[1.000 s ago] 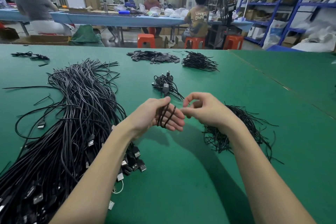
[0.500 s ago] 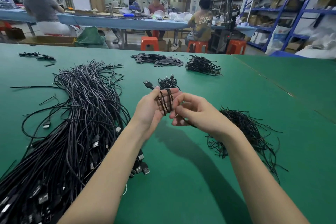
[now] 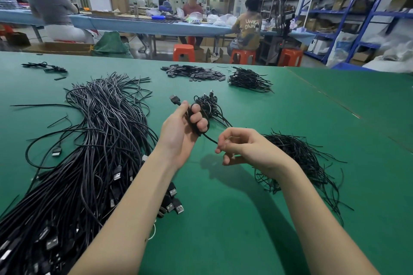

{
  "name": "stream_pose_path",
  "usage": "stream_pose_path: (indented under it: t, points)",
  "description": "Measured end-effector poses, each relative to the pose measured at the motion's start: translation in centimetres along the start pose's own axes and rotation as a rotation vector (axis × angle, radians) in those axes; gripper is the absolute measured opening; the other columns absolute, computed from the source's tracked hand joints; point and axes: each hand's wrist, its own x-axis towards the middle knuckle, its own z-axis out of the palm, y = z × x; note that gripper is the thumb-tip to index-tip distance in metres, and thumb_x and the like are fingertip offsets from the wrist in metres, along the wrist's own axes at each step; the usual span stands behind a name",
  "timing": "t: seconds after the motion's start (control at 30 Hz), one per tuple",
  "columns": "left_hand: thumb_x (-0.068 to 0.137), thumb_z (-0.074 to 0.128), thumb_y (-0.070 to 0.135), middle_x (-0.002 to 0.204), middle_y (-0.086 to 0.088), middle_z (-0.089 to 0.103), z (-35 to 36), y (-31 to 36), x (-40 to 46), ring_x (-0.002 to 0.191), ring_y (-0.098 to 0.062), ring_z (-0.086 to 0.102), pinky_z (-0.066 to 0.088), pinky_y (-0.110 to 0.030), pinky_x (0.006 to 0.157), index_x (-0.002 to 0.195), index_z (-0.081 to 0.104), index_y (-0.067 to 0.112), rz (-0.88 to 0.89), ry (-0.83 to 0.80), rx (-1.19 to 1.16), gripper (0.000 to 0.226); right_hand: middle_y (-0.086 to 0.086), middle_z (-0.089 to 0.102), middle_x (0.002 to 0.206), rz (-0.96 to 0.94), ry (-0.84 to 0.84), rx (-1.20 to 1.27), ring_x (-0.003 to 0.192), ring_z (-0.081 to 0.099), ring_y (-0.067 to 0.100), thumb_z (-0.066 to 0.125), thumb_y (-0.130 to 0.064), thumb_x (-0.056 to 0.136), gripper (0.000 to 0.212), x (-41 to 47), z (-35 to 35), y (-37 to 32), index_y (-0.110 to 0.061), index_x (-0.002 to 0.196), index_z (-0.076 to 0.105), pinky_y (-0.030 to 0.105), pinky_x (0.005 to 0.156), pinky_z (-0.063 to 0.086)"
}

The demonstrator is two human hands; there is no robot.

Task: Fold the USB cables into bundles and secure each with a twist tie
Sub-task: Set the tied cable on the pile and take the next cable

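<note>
Nearby, loose cable heap [image 3: 89, 152] left, twist-tie pile [image 3: 297, 158] right, green table [image 3: 223, 219]

view: head-worn, single | faces: forward and down over green desk [image 3: 223, 219] | range: close above both forearms

Matt green table cover [image 3: 234, 219]; black rubbery cables [image 3: 93, 152] with shiny metal plugs [image 3: 176, 207].

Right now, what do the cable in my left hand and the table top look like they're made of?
Cable, coiled in the left hand: likely rubber or plastic jacket, matte black, bending easily. Table top: smooth green mat, perhaps rubber or vinyl, with a soft sheen.
</note>
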Motion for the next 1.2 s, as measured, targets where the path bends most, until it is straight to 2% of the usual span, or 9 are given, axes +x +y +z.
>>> stream_pose_path:
  t: [0.1,0.5,0.6,0.7,0.8,0.9,1.0,1.1,1.2]
  points:
    - [0.110,0.027,0.031,0.053,0.010,0.029,0.0,-0.2,0.0,0.046,-0.008,0.030,0.032,-0.019,0.046,0.074,0.040,0.017,0.034,-0.010,0.043,0.041,0.012,0.072,0.091,-0.006,-0.046,0.006,0.065,0.061,0.020,0.060,0.002,0.097,0.008,0.1,0.2,0.0,-0.005,0.100,0.062,0.030,0.072,0.058]
    - [0.108,0.032,0.038,0.052,0.009,0.025,-0.2,-0.8,0.0,0.044,-0.013,0.033,0.032,-0.021,0.047,0.068,0.041,0.019,0.115,0.012,0.365,0.046,0.011,0.074,0.089,-0.010,-0.021,0.153,0.067,0.069,0.021,0.061,0.001,0.096,0.011,0.8,1.6,0.4,-0.007,0.103,0.056,0.034,0.076,0.060]
    - [0.108,0.033,0.036,0.049,0.010,0.024,0.1,-1.2,-0.1,0.039,-0.010,0.025,0.024,-0.020,0.043,0.065,0.035,0.019,0.120,0.025,0.392,0.047,0.012,0.076,0.099,0.007,-0.037,0.157,0.088,0.074,0.025,0.064,-0.005,0.097,0.015,1.0,1.6,0.7,-0.008,0.109,0.056,0.040,0.089,0.060]
    - [0.108,0.033,0.036,0.047,0.010,0.025,0.1,-1.2,0.0,0.038,-0.008,0.023,0.021,-0.020,0.044,0.064,0.033,0.019,0.077,-0.018,0.445,0.048,0.002,0.074,0.118,-0.057,-0.028,0.056,0.117,0.067,0.020,0.073,-0.026,0.090,0.040,1.1,1.4,0.5,-0.017,0.127,0.061,0.038,0.098,0.055]
    - [0.108,0.033,0.037,0.047,0.010,0.023,0.1,-1.1,-0.2,0.039,-0.009,0.024,0.027,-0.018,0.043,0.062,0.034,0.020,0.016,-0.109,0.478,0.049,-0.006,0.076,0.105,-0.151,0.108,0.028,0.099,0.068,0.008,0.072,-0.038,0.084,0.039,1.0,1.4,-0.1,-0.021,0.119,0.070,0.024,0.078,0.053]
    - [0.108,0.034,0.037,0.049,0.008,0.023,0.0,-0.8,-0.3,0.041,-0.011,0.031,0.035,-0.017,0.045,0.057,0.036,0.021,-0.022,-0.208,0.468,0.053,-0.007,0.072,0.086,-0.143,0.188,0.058,0.074,0.059,0.008,0.077,-0.037,0.081,0.031,1.0,1.0,0.4,-0.018,0.105,0.071,0.019,0.064,0.044]
    - [0.108,0.035,0.040,0.050,0.004,0.028,0.0,-0.8,-0.3,0.044,-0.015,0.039,0.038,-0.018,0.050,0.055,0.036,0.021,0.024,-0.197,0.594,0.056,-0.004,0.069,0.076,-0.163,0.214,0.107,0.064,0.055,0.011,0.080,-0.024,0.087,0.013,1.3,1.1,0.6,-0.019,0.092,0.069,0.020,0.059,0.044]
    - [0.107,0.036,0.042,0.049,-0.006,0.040,-0.2,-0.8,-0.2,0.049,-0.019,0.041,0.037,-0.021,0.055,0.056,0.037,0.016,0.151,-0.105,0.805,0.057,-0.008,0.065,0.068,-0.202,0.316,0.014,0.056,0.053,0.009,0.081,-0.021,0.086,0.012,1.7,1.6,0.6,-0.019,0.084,0.070,0.019,0.056,0.044]
    - [0.107,0.036,0.041,0.049,0.003,0.037,-0.5,-1.0,0.0,0.053,-0.019,0.037,0.033,-0.026,0.056,0.063,0.035,0.015,0.174,-0.042,0.822,0.051,-0.011,0.070,0.081,-0.222,0.311,-0.014,0.061,0.061,0.011,0.080,-0.020,0.087,0.011,1.7,1.7,0.7,-0.022,0.090,0.069,0.021,0.058,0.048]
